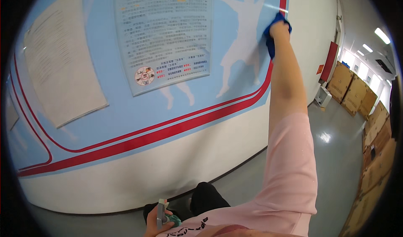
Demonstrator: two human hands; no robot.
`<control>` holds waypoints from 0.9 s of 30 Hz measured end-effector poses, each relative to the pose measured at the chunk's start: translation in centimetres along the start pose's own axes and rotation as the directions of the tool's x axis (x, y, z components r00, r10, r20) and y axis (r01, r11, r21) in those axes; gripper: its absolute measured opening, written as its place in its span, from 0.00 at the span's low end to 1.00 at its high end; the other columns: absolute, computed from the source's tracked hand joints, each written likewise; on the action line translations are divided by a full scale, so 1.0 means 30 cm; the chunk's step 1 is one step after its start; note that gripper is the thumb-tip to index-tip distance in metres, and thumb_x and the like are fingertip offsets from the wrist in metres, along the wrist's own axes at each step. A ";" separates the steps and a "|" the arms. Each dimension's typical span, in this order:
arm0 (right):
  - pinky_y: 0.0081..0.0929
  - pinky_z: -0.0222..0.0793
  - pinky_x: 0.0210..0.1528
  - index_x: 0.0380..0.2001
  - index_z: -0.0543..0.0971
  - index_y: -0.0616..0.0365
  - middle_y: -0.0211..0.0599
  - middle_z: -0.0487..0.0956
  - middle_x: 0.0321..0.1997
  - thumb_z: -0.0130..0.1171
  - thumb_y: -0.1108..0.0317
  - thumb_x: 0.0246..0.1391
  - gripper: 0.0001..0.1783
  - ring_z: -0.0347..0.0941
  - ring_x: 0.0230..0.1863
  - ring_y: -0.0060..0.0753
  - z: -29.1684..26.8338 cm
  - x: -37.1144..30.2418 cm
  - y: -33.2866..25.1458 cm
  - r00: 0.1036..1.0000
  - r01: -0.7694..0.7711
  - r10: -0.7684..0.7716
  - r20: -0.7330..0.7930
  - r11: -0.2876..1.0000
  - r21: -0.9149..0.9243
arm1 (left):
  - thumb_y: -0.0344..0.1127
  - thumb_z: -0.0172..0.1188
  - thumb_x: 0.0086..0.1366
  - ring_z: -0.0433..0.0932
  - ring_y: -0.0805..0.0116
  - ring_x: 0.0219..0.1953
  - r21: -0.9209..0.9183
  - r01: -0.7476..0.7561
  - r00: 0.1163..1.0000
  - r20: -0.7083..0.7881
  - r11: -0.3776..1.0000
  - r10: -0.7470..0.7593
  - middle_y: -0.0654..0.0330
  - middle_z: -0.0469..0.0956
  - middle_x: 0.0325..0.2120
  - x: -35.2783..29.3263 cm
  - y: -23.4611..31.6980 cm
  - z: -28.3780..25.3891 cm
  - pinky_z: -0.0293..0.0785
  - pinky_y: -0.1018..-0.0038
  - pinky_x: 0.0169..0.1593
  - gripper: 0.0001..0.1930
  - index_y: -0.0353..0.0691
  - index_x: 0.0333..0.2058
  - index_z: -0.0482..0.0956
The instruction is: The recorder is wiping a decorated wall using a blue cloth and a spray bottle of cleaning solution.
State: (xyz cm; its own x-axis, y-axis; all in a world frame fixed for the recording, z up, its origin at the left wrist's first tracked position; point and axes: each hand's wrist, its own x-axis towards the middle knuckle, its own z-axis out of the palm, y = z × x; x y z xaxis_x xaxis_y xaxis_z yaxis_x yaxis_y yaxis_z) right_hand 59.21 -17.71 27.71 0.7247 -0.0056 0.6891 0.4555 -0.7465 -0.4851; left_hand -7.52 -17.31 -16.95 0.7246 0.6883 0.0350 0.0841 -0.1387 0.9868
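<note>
Stretched far out at the upper right, my right hand is closed on a dark blue cloth and presses it to the wall board. The cloth lies over the red border stripe at the board's right edge and hangs below the hand. Low in front of my body, my left hand is closed around what looks like a spray bottle, with a grey upper part and a green part behind it. My fingers and pink shirt hide some of it.
The light blue wall board has white figures and a red border. A clear-covered notice and a pale paper sheet hang on it. Large cardboard boxes line the grey floor at right. A red box is wall-mounted.
</note>
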 end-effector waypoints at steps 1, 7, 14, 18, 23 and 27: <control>0.49 0.65 0.59 0.64 0.60 0.60 0.56 0.59 0.67 0.44 0.62 0.59 0.30 0.60 0.65 0.54 0.046 -0.021 0.050 0.997 -0.051 0.050 0.056 0.999 0.005 | 0.38 0.74 0.43 0.75 0.68 0.47 -0.006 -0.002 1.000 -0.004 1.000 0.002 0.58 0.81 0.34 -0.005 0.029 0.005 0.57 0.67 0.58 0.43 0.36 0.59 0.66; 0.46 0.65 0.59 0.61 0.64 0.60 0.60 0.66 0.62 0.47 0.66 0.54 0.30 0.66 0.61 0.56 -0.072 -0.146 -0.042 0.991 0.087 -0.092 0.097 0.995 0.053 | 0.34 0.75 0.43 0.72 0.67 0.52 -0.095 -0.072 0.995 0.055 0.993 0.078 0.59 0.80 0.35 -0.047 0.039 -0.010 0.53 0.65 0.61 0.42 0.36 0.59 0.66; 0.46 0.69 0.53 0.49 0.75 0.45 0.45 0.70 0.58 0.46 0.65 0.52 0.20 0.71 0.54 0.54 -0.386 -0.316 -0.565 0.675 0.676 -0.588 -0.447 0.735 0.053 | 0.34 0.74 0.45 0.71 0.68 0.51 0.000 -0.155 0.982 0.111 0.988 0.154 0.60 0.79 0.38 -0.059 -0.038 -0.059 0.57 0.68 0.58 0.42 0.36 0.60 0.65; 0.39 0.72 0.44 0.36 0.78 0.55 0.44 0.73 0.41 0.48 0.70 0.51 0.11 0.73 0.44 0.47 -0.499 -0.523 -0.864 0.417 0.850 -0.684 -0.598 0.526 -0.009 | 0.33 0.74 0.45 0.73 0.74 0.42 -0.026 -0.194 0.978 0.076 0.981 0.195 0.61 0.79 0.37 -0.089 -0.053 -0.079 0.63 0.72 0.52 0.40 0.37 0.58 0.67; 0.37 0.71 0.48 0.38 0.79 0.54 0.41 0.73 0.43 0.50 0.68 0.51 0.12 0.70 0.50 0.45 -0.601 -0.792 -1.189 0.210 0.965 -0.738 -0.641 0.262 0.015 | 0.33 0.73 0.46 0.75 0.76 0.34 -0.044 0.024 0.998 0.064 0.999 -0.021 0.61 0.79 0.37 -0.139 -0.011 -0.109 0.66 0.76 0.45 0.39 0.38 0.59 0.67; 0.36 0.70 0.50 0.43 0.81 0.47 0.38 0.73 0.46 0.48 0.67 0.53 0.16 0.69 0.51 0.42 -0.627 -0.922 -1.342 0.156 0.987 -0.711 -0.686 0.140 0.080 | 0.43 0.66 0.54 0.77 0.73 0.33 -0.345 0.120 0.991 -0.010 0.931 -0.132 0.57 0.80 0.37 -0.170 -0.069 -0.125 0.69 0.75 0.43 0.36 0.39 0.60 0.66</control>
State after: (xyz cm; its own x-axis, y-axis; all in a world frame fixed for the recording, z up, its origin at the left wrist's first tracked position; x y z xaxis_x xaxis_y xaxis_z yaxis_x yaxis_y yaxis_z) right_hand 11.11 -0.02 38.29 -0.5650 0.0735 0.8218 0.8204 -0.0567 0.5690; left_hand -13.96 -17.85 -18.58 0.7001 0.7079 -0.0936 -0.0704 0.1989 0.9775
